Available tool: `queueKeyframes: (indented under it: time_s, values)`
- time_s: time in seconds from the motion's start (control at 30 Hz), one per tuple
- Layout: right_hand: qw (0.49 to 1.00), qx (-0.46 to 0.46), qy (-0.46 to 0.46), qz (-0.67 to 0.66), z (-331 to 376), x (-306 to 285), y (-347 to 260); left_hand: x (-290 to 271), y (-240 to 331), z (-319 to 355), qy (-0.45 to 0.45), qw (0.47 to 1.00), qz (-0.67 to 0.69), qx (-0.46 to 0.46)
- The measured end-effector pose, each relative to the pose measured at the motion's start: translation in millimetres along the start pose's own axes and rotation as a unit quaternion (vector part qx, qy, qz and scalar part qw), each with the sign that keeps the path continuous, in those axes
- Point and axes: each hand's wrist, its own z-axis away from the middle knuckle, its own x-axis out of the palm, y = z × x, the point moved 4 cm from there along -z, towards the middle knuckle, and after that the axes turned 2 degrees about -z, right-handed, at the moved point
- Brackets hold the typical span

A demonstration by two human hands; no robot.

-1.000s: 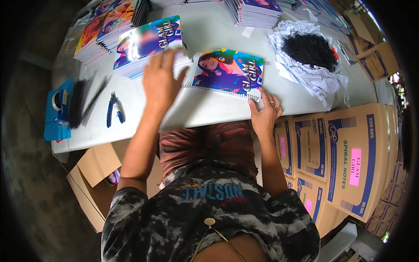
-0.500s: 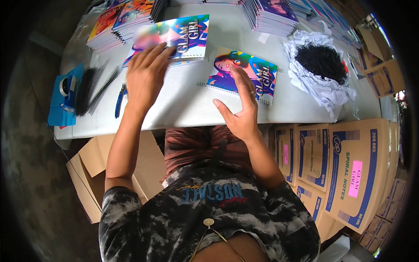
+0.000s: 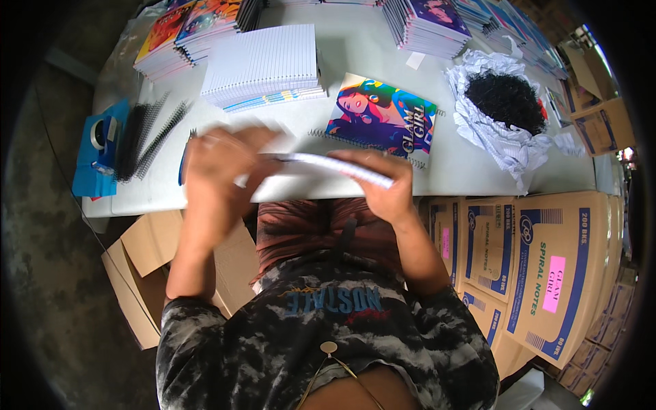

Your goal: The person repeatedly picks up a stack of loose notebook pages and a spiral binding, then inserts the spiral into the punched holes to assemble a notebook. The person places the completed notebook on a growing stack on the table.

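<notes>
Edge-on above the table's front edge is a thin notebook (image 3: pixel 335 166), its white page edges toward me. My right hand (image 3: pixel 388 188) is closed around its right end. At its left end is my left hand (image 3: pixel 229 160), whose fingers are smeared by motion, so its grip does not show. Beyond them stands a stack of notebooks (image 3: pixel 263 65) with a ruled white page on top. Right of that stack lies a colourful notebook (image 3: pixel 379 113) with a drawn figure on its cover, and loose wire coils (image 3: pixel 324 134) poke out beneath it.
Black spiral coils (image 3: pixel 140 137) lie at the left beside a blue box (image 3: pixel 99 147) with a tape roll. Crumpled paper (image 3: pixel 502 147) holds a tangle of black strands (image 3: pixel 506 99). Notebook stacks (image 3: pixel 427 27) line the back. Cardboard cartons (image 3: pixel 553 273) stand below right; an opened carton (image 3: pixel 147 273) sits below left.
My left hand has come back from the stack toward me with a notebook, uncovering a ruled page. My right hand, open before, has moved nearer and closed on the notebook's right end.
</notes>
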Motion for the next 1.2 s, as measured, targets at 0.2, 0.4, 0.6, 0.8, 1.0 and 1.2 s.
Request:
queueKeyframes:
  time_s: [0.2, 0.4, 0.6, 0.8, 1.0, 1.2]
  values:
    - [0.971, 0.106, 0.132, -0.170, 6.9, 2.8, 24.5, 54.4, -62.5, 44.0, 0.103, 0.838, 0.461, -0.273]
    - [0.953, 0.141, 0.248, -0.097, 8.9, 4.9, 37.9, 104.7, -35.5, 61.0, 0.150, 0.932, 0.177, -0.279]
    - [0.954, 0.121, 0.253, -0.107, 15.7, -14.0, 43.3, 6.8, -55.6, 36.0, 0.463, 0.851, 0.201, -0.144]
    - [0.969, 0.115, 0.192, -0.102, 12.2, -14.5, 38.4, 48.3, -172.9, -22.2, 0.058, 0.937, 0.315, -0.142]
    - [0.977, 0.154, 0.110, -0.103, 23.6, -25.9, 44.3, 40.0, -201.4, -2.5, 0.123, 0.951, 0.225, -0.173]
    - [0.977, 0.118, 0.121, -0.127, 23.1, -16.4, 47.3, 41.7, -285.8, 108.8, -0.142, 0.883, -0.200, -0.400]
